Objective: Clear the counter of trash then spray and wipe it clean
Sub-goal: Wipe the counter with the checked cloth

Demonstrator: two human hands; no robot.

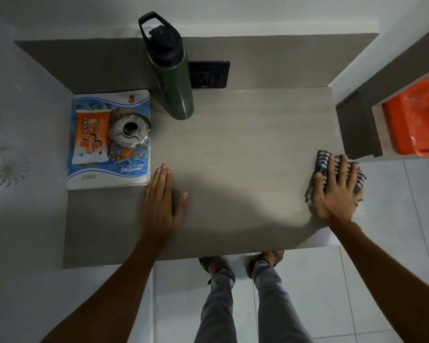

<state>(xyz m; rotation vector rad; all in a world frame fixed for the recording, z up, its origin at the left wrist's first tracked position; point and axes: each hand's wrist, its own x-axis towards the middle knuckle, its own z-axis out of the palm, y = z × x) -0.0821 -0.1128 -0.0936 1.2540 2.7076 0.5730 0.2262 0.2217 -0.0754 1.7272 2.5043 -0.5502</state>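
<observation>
Wiping underway: a blue-checked cloth (332, 174) is pressed flat under the open right hand (337, 191); the open left hand (160, 201) is braced on the grey surface (245, 149); a leftward sweep is called for.

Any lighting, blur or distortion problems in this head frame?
Head view: dim, even light, with a soft shadow on the counter between the hands; slight motion blur on the right hand pressing the checked cloth; wide-angle bending tilts the green bottle; no glare.
</observation>
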